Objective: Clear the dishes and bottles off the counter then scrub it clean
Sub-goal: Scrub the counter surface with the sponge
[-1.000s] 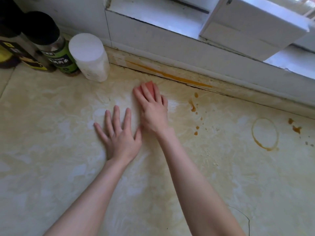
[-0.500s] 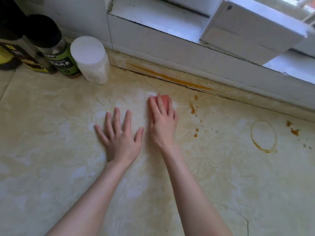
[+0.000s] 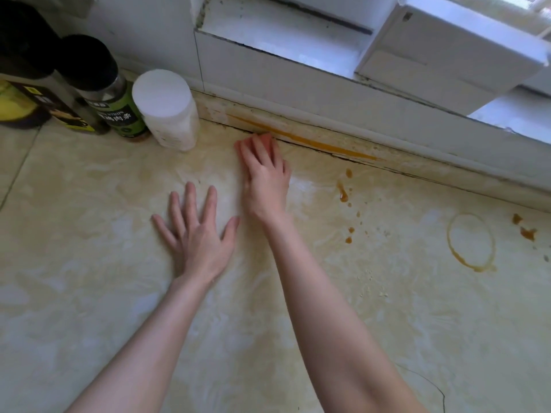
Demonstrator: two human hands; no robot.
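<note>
A beige marbled counter fills the view. My right hand presses flat on a pink sponge at the counter's back edge, next to an orange streak along the wall joint. Only the sponge's far end shows past my fingers. My left hand lies flat on the counter with fingers spread, holding nothing, just left of my right wrist. Brown drips and a brown ring stain mark the counter to the right.
At the back left stand a white-lidded jar, a green-labelled bottle with a black cap and a dark bottle with a yellow label. A white window sill and an open window frame rise behind the counter.
My right hand has slid the sponge away from me to the back edge, after pulling it nearer and rightward half a second ago. My left hand has stayed flat in place.
</note>
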